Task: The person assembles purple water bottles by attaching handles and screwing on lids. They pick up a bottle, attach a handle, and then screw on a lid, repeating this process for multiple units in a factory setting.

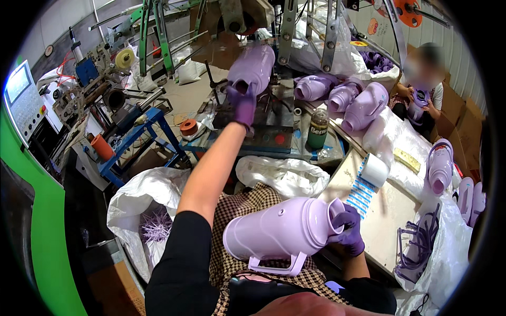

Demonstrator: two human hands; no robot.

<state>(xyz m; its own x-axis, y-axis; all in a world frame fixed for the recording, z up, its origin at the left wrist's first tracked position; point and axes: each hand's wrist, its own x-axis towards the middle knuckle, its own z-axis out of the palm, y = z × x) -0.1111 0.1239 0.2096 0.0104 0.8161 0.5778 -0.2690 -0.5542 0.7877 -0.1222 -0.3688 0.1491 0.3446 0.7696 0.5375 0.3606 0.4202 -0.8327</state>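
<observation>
My right hand point(349, 231), in a purple glove, is closed on the spout end of a lavender thermos jug point(274, 229). This jug lies on its side across my lap, handle toward me. My left hand point(243, 108), also gloved in purple, reaches forward and grips the open mouth of a second lavender thermos jug point(254, 66). That one lies tilted on the dark machine bed point(258, 138) beneath the press head, its mouth toward me. Some of my left fingers are hidden at the rim.
More lavender jugs point(359, 113) lie at the right, near a green-filled bottle point(318, 129). A roll of stickers point(375, 170) rests on the pale board point(382, 231). White sacks point(153, 192) flank me. A co-worker point(419, 95) holds a purple part at far right.
</observation>
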